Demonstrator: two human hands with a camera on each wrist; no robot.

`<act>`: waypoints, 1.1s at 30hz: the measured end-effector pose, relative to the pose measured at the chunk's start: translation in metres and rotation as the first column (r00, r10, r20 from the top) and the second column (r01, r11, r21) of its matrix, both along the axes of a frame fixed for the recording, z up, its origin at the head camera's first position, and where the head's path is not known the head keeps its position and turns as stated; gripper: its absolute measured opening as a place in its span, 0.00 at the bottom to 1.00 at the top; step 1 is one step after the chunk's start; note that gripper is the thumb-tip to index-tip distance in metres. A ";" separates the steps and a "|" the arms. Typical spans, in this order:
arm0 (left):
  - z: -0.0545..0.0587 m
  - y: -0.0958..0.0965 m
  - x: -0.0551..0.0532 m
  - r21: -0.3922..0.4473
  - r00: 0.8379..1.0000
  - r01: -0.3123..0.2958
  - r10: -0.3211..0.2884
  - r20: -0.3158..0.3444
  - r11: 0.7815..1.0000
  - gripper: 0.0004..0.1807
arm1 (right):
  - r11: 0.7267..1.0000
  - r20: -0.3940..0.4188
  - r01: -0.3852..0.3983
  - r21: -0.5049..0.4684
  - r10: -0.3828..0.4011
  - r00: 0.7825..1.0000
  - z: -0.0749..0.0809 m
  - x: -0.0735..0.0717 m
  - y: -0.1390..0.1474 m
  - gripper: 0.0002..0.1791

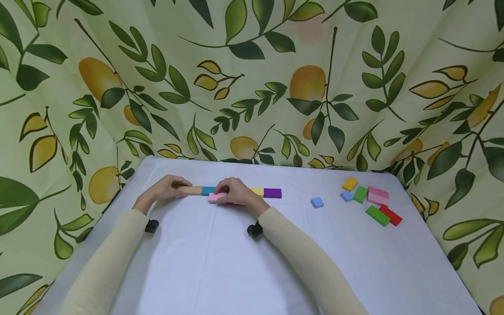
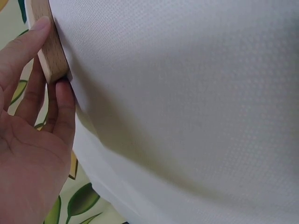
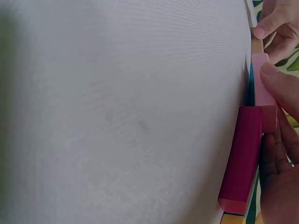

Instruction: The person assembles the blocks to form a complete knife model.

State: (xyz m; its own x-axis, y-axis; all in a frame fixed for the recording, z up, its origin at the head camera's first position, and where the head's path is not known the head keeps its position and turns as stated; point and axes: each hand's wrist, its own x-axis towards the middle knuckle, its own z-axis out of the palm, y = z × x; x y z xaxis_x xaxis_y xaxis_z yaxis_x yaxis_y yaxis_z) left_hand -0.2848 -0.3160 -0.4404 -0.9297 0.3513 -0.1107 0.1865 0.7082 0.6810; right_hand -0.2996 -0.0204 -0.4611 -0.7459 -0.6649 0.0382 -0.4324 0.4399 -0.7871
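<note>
My left hand (image 1: 169,187) grips the outer end of a plain wooden block (image 1: 193,190), thumb on one side and fingers on the other. From there a row runs right: a teal block (image 1: 208,191), then a yellow block (image 1: 257,192) and a purple block (image 1: 272,193), with the stretch between teal and yellow hidden behind my right hand (image 1: 238,191). That hand pinches a light pink block (image 3: 264,84) between thumb and fingers, overlapping the teal one. A magenta block (image 3: 240,158) lies along the row beside the pink block's near end, mostly covered in the head view.
A lone blue block (image 1: 317,202) lies right of the row. Farther right are scattered orange (image 1: 349,183), blue (image 1: 347,196), green (image 1: 360,194), pink (image 1: 378,196) and red (image 1: 390,215) blocks. A leaf-patterned curtain (image 1: 252,87) surrounds the white-covered table (image 1: 204,262).
</note>
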 end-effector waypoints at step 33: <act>0.000 0.000 0.001 0.013 1.000 -0.004 0.004 0.008 1.000 0.17 | 0.999 0.026 -0.008 -0.045 0.010 1.000 0.011 -0.001 0.006 0.12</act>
